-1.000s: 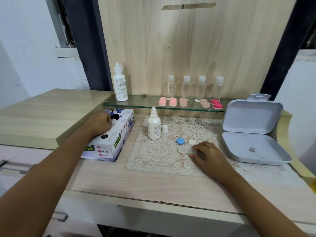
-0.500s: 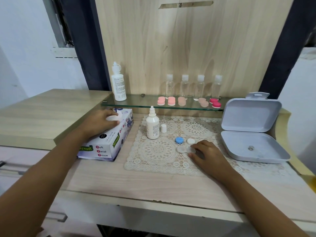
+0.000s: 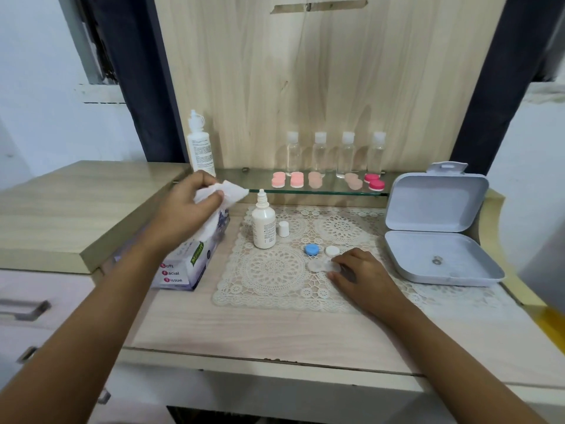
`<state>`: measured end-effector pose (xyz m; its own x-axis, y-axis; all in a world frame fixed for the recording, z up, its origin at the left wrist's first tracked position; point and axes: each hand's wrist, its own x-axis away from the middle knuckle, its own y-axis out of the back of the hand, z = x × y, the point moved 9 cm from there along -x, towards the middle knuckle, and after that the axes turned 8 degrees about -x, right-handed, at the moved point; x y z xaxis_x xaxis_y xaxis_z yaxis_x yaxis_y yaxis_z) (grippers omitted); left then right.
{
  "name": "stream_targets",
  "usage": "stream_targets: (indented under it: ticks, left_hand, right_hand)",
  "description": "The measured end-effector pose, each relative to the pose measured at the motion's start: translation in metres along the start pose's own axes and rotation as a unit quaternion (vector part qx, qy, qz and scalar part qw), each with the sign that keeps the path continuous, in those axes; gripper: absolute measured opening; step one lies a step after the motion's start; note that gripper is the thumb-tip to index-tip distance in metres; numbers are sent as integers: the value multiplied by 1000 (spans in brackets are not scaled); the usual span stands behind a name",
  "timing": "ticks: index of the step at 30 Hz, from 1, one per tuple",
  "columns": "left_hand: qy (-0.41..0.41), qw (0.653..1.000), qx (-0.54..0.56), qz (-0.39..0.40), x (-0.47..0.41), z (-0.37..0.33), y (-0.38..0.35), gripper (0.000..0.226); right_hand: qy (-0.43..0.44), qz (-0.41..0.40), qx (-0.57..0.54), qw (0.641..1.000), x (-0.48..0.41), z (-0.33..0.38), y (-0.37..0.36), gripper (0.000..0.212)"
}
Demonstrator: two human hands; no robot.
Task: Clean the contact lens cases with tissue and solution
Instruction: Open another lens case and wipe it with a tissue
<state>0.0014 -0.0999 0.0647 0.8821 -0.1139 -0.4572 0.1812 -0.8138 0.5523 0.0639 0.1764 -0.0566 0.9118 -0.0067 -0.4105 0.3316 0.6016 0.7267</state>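
The left hand grips a crumpled white paper tissue, fingers and thumb curled round it, above the purple-and-white cardboard tissue box. The tissue's tail reaches down to the slot. A straight upward pull should free one sheet without dragging the box along the pale wooden surface. On the cream lace mat the small white dropper bottle stands uncapped. Further right the clear twin-well lens case lies open, its right well pinched between the curled thumb and forefinger of the right hand. That hold suits the wiping to come. The box reads "Soft Facial Tissue"; the bottle's print is too small to read.
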Motion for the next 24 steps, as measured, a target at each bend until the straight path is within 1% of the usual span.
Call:
stream_targets:
  ticks: [3, 5, 8, 10, 13, 16, 20, 24]
  left_hand:
    - [-21, 999, 16, 28, 18, -15, -29, 15]
    - [-39, 997, 5, 69, 28, -18, -54, 14]
    - [-40, 989, -15, 142, 37, -12, -95, 9]
    - [-56, 983, -26, 175, 40, -13, -120, 13]
    - [-57, 975, -40, 213, 42, -9, -150, 13]
    - [-87, 966, -77, 232, 44, -12, -172, 20]
    - [-123, 957, -112, 239, 42, -18, -185, 27]
    - [-176, 950, -134, 219, 43, -23, -188, 22]
  right_hand:
    - [-4, 1, -5, 1000, 0, 0, 0, 26]
    - [-7, 3, -6, 1000, 0, -1, -1, 26]
    - [-11, 4, -8, 1000, 0, -1, -1, 26]
    - [-13, 5, -9, 1000, 0, -3, -2, 26]
    - [-15, 8, -7, 1000, -1, -3, -3, 27]
    - [-13, 9, -7, 1000, -1, -4, -3, 26]
    - [-14, 7, -15, 1000, -1, -4, -4, 28]
    - [-17, 8, -23, 1000, 0, -4, -4, 24]
